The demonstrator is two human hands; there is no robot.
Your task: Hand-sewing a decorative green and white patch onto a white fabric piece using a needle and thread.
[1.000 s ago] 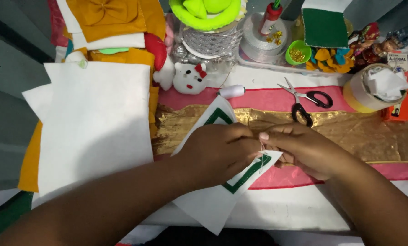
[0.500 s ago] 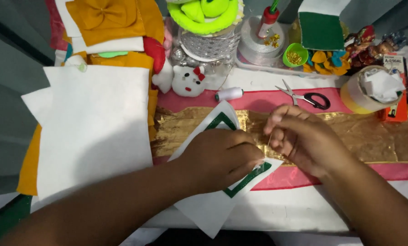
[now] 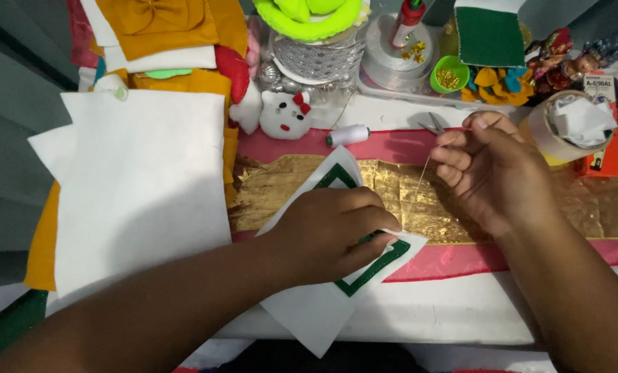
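Two hands work over gold fabric: the left hand presses flat on a white felt piece with a green border, while the right hand, raised nearby, pinches a thin thread; scissors lie just behind its fingers

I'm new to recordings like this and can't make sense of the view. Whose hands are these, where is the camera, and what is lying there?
The camera sits on a person's head and looks down at their own bare hands. The left hand presses flat on a white felt piece with a green square border, lying on a crinkled gold cloth strip. The right hand is raised, pinching a thin thread. Nearby lie a white thread spool, a large white felt sheet and a small white cat plush.
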